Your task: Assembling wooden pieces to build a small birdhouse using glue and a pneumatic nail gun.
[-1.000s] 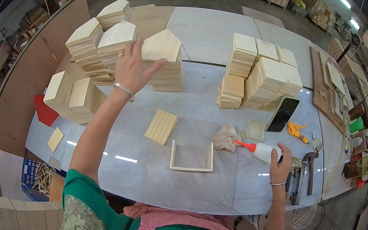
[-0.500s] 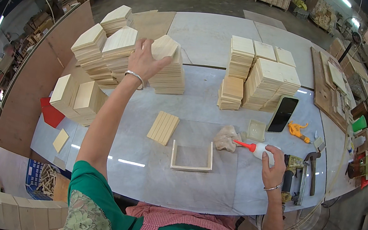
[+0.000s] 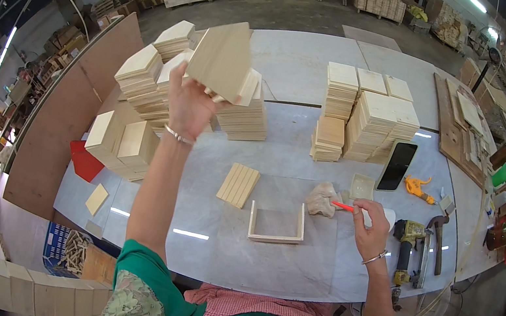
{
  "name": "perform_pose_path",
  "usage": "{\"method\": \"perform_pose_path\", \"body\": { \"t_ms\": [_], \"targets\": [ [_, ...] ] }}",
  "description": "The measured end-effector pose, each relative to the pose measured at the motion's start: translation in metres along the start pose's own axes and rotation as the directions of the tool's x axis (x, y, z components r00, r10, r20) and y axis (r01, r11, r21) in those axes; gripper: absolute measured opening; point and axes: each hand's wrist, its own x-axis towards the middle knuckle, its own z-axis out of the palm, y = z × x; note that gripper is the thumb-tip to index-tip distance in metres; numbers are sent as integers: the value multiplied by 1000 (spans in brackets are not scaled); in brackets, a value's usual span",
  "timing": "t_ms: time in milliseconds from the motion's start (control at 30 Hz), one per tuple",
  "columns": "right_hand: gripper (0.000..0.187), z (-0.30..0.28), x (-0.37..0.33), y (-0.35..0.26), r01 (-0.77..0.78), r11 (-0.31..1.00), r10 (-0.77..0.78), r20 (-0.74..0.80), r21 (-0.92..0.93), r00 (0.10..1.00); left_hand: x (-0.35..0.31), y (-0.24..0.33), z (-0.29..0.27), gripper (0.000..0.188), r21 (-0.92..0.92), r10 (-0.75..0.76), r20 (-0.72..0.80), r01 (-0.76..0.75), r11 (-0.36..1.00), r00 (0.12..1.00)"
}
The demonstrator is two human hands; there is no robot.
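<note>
My left hand (image 3: 187, 111) is closed on a pale wooden panel (image 3: 221, 59), raised and tilted above the stacks at the back left. Behind it, a stack of pointed panels (image 3: 244, 120) is partly covered. My right hand (image 3: 371, 233) grips a white squeeze bottle (image 3: 390, 217) by its body, its red nozzle aimed left at a crumpled rag (image 3: 323, 199). Between my arms lies a three-sided wooden frame (image 3: 275, 238), its open side away from me. Left of that, a grooved wooden board (image 3: 238, 185) rests flat on the table.
More panel stacks (image 3: 367, 126) stand at the back right. A phone (image 3: 397, 166), small clear dish (image 3: 362, 187), orange tool (image 3: 419, 187), nail gun (image 3: 407, 248) and hammer (image 3: 437, 243) lie rightward. On the left are block stacks (image 3: 119, 145), a red piece (image 3: 84, 161) and an upright board (image 3: 70, 122).
My left hand has lifted a panel off the back-left stack and turned it up. The bottle in my right hand has shifted slightly; the view has tilted a little.
</note>
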Motion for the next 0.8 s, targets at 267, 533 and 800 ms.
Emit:
{"method": "perform_pose_path", "body": {
  "t_ms": [267, 533, 800],
  "targets": [
    [11, 37, 30, -59, 137, 974, -147, 39, 182, 988, -80, -34, 4, 76, -566, -67, 291, 228, 792, 954],
    [11, 58, 36, -105, 166, 922, -205, 78, 349, 976, -130, -58, 13, 76, -659, -132, 363, 354, 664, 922],
    [15, 59, 21, -117, 52, 921, -101, 109, 386, 989, -154, -74, 16, 76, -650, -190, 360, 391, 652, 914]
  ]
}}
